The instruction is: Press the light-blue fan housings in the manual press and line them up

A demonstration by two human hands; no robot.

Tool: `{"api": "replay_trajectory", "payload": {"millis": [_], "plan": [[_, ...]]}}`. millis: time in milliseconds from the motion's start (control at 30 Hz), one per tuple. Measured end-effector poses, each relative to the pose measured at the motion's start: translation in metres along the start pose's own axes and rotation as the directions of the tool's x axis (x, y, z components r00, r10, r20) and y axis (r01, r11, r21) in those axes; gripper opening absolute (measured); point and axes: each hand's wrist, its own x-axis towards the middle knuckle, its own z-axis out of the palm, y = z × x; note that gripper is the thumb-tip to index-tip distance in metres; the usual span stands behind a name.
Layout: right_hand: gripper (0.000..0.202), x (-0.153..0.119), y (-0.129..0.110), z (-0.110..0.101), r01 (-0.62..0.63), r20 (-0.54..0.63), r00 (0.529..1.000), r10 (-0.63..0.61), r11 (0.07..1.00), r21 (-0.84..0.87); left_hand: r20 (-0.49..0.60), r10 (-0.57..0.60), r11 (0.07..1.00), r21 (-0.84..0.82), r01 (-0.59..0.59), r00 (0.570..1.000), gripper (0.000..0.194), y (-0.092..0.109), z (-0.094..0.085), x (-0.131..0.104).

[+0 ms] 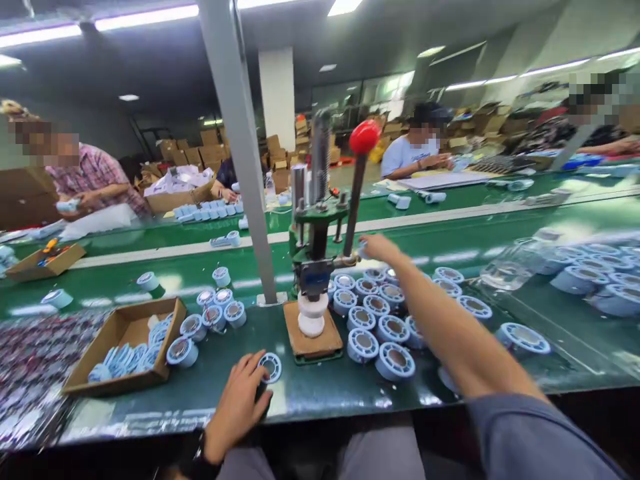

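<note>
My left hand (241, 399) is at the table's front edge, fingers spread, its fingertips touching a flat light-blue ring (271, 368). My right hand (380, 249) reaches out past the hand press (317, 247), fingers bent around a small light-blue part that is mostly hidden. The press has a lever with a red knob (365, 137), standing nearly upright. Under its head, white round pieces (311, 315) sit on a brown pad (296, 341). Several light-blue round housings (395, 361) stand right of the press, partly behind my right forearm.
At the left, a cardboard box (172, 333) holds light-blue rings, with several housings (182, 351) beside it. A grey post (243, 153) rises behind. A clear plastic bag (510, 267) lies at the right. People sit or stand across the green conveyor (430, 223).
</note>
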Motion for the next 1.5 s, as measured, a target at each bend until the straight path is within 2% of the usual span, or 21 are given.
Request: {"api": "replay_trajectory", "payload": {"millis": [100,133,200,267,333,367,400,467,533,633,700,800,867,933,1000,1067,1233,1500], "plan": [[0.030,-0.026,0.020,-0.037,-0.001,0.067,0.998,0.003,1.000,-0.022,0.041,-0.052,0.998,-0.043,0.054,0.998,0.006,0.007,-0.011,0.004],[0.034,-0.045,0.026,-0.046,0.039,0.080,0.996,-0.040,0.999,0.009,0.032,-0.071,0.996,-0.048,0.073,0.997,0.009,0.008,-0.012,0.005],[0.040,-0.099,0.030,-0.053,0.209,0.109,0.968,-0.228,0.965,0.159,0.004,-0.093,0.994,-0.052,0.093,0.996,0.026,0.011,-0.008,0.006],[0.041,-0.165,0.020,-0.041,0.398,0.147,0.869,-0.472,0.844,0.359,-0.023,-0.093,0.995,-0.046,0.092,0.995,0.043,0.012,-0.003,0.005],[0.046,-0.224,-0.003,-0.014,0.442,0.243,0.770,-0.590,0.767,0.465,-0.025,-0.067,0.997,-0.047,0.066,0.997,0.052,0.012,0.001,0.005],[0.051,-0.246,-0.016,0.003,0.430,0.289,0.739,-0.608,0.757,0.492,-0.009,-0.045,0.998,-0.054,0.044,0.999,0.055,0.011,0.002,0.005],[0.055,-0.263,-0.030,0.019,0.413,0.324,0.720,-0.613,0.754,0.510,0.013,-0.021,0.998,-0.065,0.022,1.000,0.056,0.010,0.002,0.006],[0.057,-0.283,-0.051,0.045,0.386,0.328,0.726,-0.604,0.753,0.532,0.047,-0.008,0.997,-0.083,0.011,0.999,0.064,0.009,0.000,0.009],[0.058,-0.289,-0.063,0.062,0.368,0.275,0.767,-0.580,0.748,0.551,0.029,-0.083,0.995,-0.061,0.085,0.996,0.078,0.008,-0.002,0.011],[0.063,-0.295,-0.064,0.079,0.319,0.154,0.858,-0.491,0.742,0.589,-0.025,-0.186,0.982,-0.028,0.185,0.982,0.104,0.003,-0.006,0.009],[0.060,-0.302,-0.062,0.090,0.268,0.069,0.920,-0.385,0.748,0.608,0.013,-0.128,0.990,-0.050,0.129,0.992,0.102,-0.003,-0.010,0.006],[0.048,-0.314,-0.064,0.108,0.191,-0.036,0.975,-0.218,0.751,0.632,0.109,0.033,0.994,-0.111,-0.021,0.994,0.081,-0.011,-0.014,0.003],[0.044,-0.319,-0.070,0.116,0.169,-0.067,0.984,-0.165,0.742,0.648,0.118,0.086,0.986,-0.149,-0.068,0.989,0.064,-0.012,-0.014,0.004],[0.045,-0.320,-0.081,0.121,0.166,-0.073,0.985,-0.157,0.735,0.658,0.052,0.048,0.979,-0.202,-0.037,0.997,0.054,-0.008,-0.015,0.007],[0.047,-0.319,-0.093,0.124,0.170,-0.068,0.984,-0.168,0.726,0.667,-0.046,-0.037,0.960,-0.278,0.023,0.998,0.056,0.002,-0.016,0.010],[0.049,-0.316,-0.104,0.128,0.185,-0.074,0.980,-0.184,0.714,0.676,-0.099,-0.063,0.941,-0.336,0.026,0.993,0.062,0.015,-0.020,0.013],[0.060,-0.314,-0.119,0.142,0.232,-0.124,0.971,-0.204,0.687,0.689,-0.067,0.080,0.947,-0.306,-0.097,0.995,0.066,0.039,-0.026,0.017],[0.063,-0.316,-0.117,0.151,0.216,-0.131,0.976,-0.174,0.699,0.682,-0.046,-0.026,0.931,-0.366,0.007,0.999,0.067,0.045,-0.022,0.021]]}}
